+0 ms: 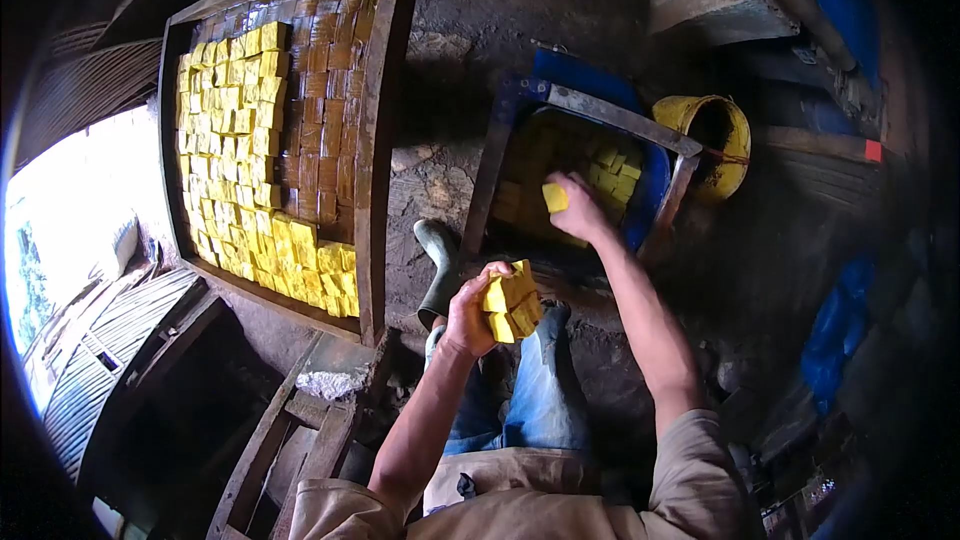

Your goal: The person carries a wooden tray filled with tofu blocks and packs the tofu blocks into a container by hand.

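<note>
My left hand (468,316) is wrapped round a small stack of yellow tofu blocks (512,302), held up in front of my legs. Over a wood-framed vat with a blue lining (655,175), my right hand (580,210) grips a single yellow tofu block (555,198) between thumb and fingers. More yellow blocks (612,176) lie inside the vat, beyond that hand; its shaded interior is hard to make out. To the left, a wood-framed woven tray (325,130) carries close rows of yellow tofu blocks (228,140) along its left side and near end.
A yellow bucket (742,145) stands against the vat's right side. Below the tray is a wooden stand (320,440). My boot (437,260) is on the dark floor between tray and vat. Blue plastic sheeting (840,330) hangs at the right.
</note>
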A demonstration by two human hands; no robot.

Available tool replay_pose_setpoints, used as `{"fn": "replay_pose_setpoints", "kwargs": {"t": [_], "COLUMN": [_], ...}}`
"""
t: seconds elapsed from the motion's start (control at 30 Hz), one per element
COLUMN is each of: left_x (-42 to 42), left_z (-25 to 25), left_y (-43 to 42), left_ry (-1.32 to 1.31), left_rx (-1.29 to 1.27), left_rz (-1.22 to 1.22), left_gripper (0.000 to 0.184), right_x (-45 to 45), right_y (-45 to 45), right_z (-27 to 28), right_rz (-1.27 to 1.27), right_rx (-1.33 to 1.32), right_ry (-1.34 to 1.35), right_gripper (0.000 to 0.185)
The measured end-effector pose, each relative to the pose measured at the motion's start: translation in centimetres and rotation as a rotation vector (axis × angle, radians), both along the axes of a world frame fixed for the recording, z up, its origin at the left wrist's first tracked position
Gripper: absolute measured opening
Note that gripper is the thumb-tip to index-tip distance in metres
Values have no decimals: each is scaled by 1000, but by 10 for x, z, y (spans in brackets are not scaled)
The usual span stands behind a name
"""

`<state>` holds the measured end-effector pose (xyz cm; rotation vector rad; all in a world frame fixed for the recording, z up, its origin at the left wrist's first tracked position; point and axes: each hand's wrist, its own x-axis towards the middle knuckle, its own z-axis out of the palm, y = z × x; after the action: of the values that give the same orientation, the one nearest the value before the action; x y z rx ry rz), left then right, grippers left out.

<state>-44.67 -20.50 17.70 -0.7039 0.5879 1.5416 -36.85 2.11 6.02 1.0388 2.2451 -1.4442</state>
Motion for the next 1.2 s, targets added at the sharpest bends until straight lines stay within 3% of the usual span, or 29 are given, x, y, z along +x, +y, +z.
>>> {"fn": "replay_pose_setpoints", "kwargs": {"t": [0.07,0.2,0.23,0.27,0.33,0.37,0.5,0.6,0.63,0.73,0.87,1.03,1.13,1.2], "left_x": [0,-2,-3,-6,-6,-6,-10,-8,-8,-6,-3,-6,-8,-9], "left_z": [1,5,6,7,4,4,9,6,6,6,2,6,9,9], "left_y": [-4,-6,-8,-7,-9,-10,-6,-11,-11,-13,-18,-18,-19,-19], "left_ry": [13,19,21,27,52,49,28,23,25,22,5,8,5,3], "left_rx": [3,18,15,18,3,0,35,17,18,17,15,41,51,54], "left_rz": [19,61,63,67,96,114,131,136,134,133,142,155,157,160], "left_gripper": [33,35,36,37,38,38,38,37,37,38,38,40,40,40], "right_x": [17,42,41,65,78,74,56,44,38,27,7,-8,-4,-1], "right_y": [-13,-16,-12,-10,7,6,11,-3,-10,-41,-80,-90,-97,-97], "right_z": [-15,-24,-6,-30,-2,10,19,10,8,5,-28,-24,-32,-38], "right_rz": [156,-80,-429,-627,-1136,-1147,-966,-526,-381,-395,-570,-603,-498,-464], "right_rx": [45,230,-111,-131,-945,-886,-790,-424,-125,15,127,342,498,399], "right_ry": [-17,192,138,190,31,-8,263,287,233,-44,1,-274,-345,-334], "right_gripper": [54,56,53,39,33,36,25,31,45,40,34,49,53,55]}}
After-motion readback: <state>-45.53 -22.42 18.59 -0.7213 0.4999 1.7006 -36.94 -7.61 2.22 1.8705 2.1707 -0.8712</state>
